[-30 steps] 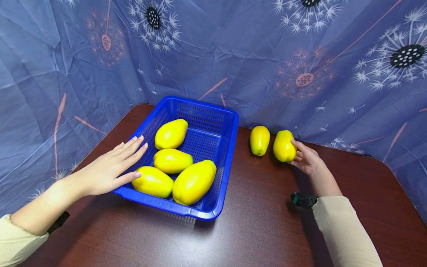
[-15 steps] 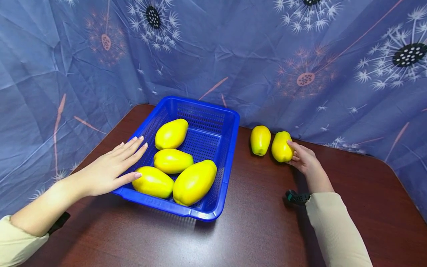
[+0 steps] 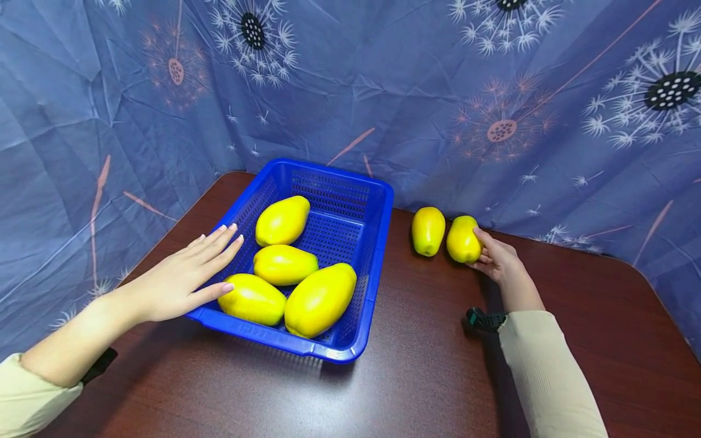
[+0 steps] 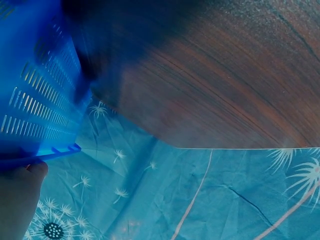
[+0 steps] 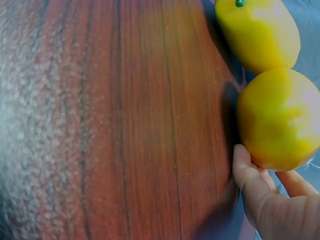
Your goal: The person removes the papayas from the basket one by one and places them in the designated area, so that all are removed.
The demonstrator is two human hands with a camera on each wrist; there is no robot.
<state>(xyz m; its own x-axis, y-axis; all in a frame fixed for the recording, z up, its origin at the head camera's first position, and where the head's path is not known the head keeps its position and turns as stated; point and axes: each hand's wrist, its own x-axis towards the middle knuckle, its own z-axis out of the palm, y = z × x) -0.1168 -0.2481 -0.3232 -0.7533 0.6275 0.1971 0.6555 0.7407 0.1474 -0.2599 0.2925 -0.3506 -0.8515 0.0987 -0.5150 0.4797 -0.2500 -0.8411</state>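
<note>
Right of the blue basket [image 3: 263, 336], a right hand [image 3: 502, 261] pinches a yellow papaya [image 3: 461, 240] beside a second papaya [image 3: 428, 232]; at the basket's left rim, the left hand [image 3: 181, 277] has its fingers spread.

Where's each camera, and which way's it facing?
Head: on the head, facing forward and down at a blue rectangular plastic basket; left hand, right hand, cream sleeves show.
Left wrist: worn there, facing the basket's side and brown woodgrain table; some left hand shows.
Right wrist: worn there, facing two yellow oval fruits; right fingers show.
Head and right wrist share those fruits.
</note>
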